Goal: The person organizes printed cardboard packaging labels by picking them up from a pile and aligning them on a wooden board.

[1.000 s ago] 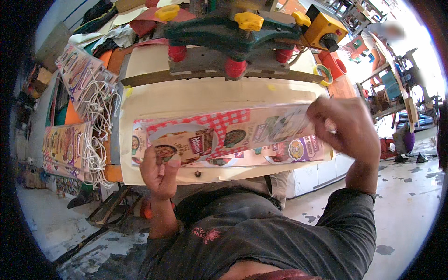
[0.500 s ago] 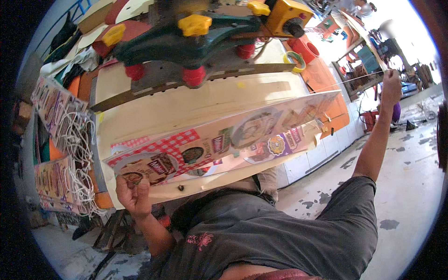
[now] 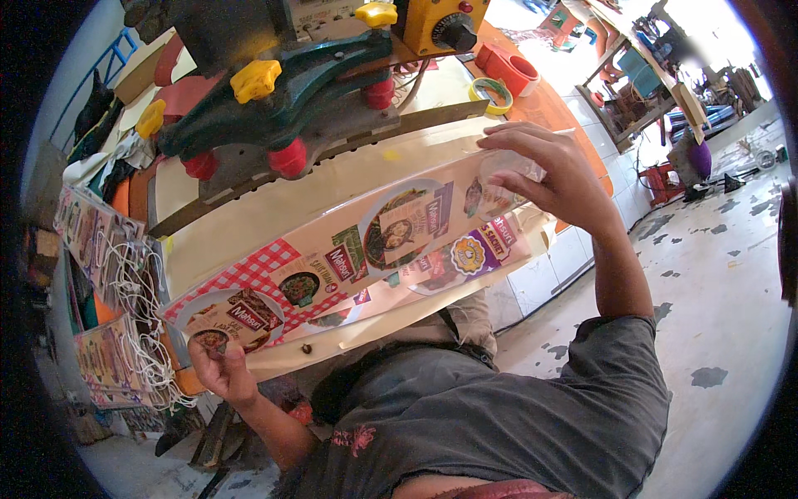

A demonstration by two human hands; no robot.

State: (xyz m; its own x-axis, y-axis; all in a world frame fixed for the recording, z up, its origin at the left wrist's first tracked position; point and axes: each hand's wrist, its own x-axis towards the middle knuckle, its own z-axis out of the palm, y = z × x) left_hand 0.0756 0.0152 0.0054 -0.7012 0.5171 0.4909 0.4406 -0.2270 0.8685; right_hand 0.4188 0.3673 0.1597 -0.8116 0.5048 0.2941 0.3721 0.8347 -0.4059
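A long printed card strip [image 3: 349, 249] with food pictures and a red-checked pattern lies slanted over the pale work board [image 3: 195, 270], just in front of the machine. My left hand [image 3: 223, 370] pinches its lower left corner between thumb and fingers. Over the far right end arches my right hand [image 3: 553, 170], fingers curved and thumb apart from them; whether it touches the strip, I cannot tell. Beneath the strip, another printed sheet [image 3: 465, 258] with a purple and yellow patch partly shows.
A dark green machine frame [image 3: 307, 96] with yellow knobs and red feet stands behind the board. A yellow control box [image 3: 436, 29], a tape roll [image 3: 490, 96] and red rings [image 3: 507, 71] are at back right. Bundles of printed cards with white cords [image 3: 125, 299] hang at left.
My right hand has come in from far right, where it held a thin taut line, to the strip's right end. The line no longer shows. The left hand keeps its pinch.
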